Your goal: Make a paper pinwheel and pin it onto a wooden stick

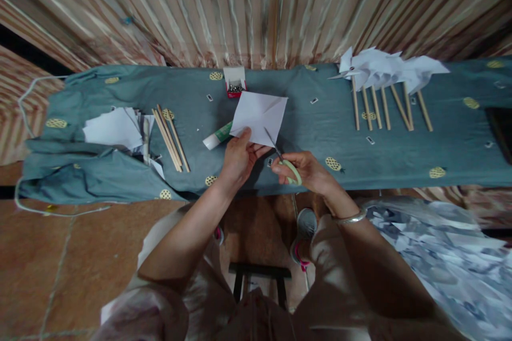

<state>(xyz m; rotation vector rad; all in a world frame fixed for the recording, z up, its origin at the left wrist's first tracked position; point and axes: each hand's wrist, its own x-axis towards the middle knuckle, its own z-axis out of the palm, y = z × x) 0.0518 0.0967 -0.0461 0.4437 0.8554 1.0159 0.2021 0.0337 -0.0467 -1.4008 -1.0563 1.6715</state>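
A square white sheet of paper [256, 114] is pinched along its near edge by my left hand [241, 155], thumb on top and fingers beneath. Green-handled scissors [291, 169] are in my right hand [304, 170], with fingers through the loops. Their blades reach over the paper's lower right part, pointing up and left; whether they are cutting cannot be made out. Partly under the sheet lies a green and white tube [218, 136]. Just behind the paper stands an open red and white box [235, 85] of small metal pins.
Several wooden sticks [170, 138] and a stack of white paper [114, 129] lie at left. Paper pinwheels on sticks [384, 77] rest at right, with another pair of scissors [346, 73] beside them. A bag of paper pieces [452, 256] sits below the table's right side.
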